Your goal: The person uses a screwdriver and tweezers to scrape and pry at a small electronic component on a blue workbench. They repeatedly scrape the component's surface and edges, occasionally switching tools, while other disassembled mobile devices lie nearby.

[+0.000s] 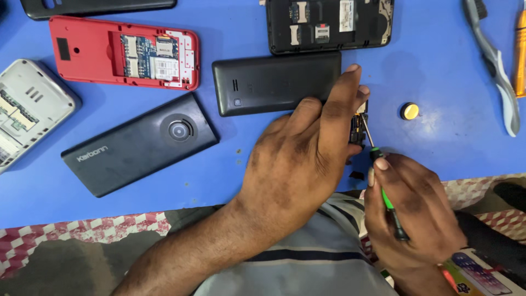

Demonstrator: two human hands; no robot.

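While a small board (359, 125) is pinned to the blue mat (438, 66) under the pressed-together left fingers (342, 104), seemingly to steady it, a screwdriver (378, 170) is pinched by the right hand (411, 214), tip on the board.

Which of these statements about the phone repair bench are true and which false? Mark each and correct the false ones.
1. The right hand holds a green-handled screwdriver. True.
2. The red phone has its back cover on. False: its back is open, showing the circuit board.
3. The left hand covers a small part on the blue table. True.
4. The yellow cap lies on the red phone. False: it lies on the table.
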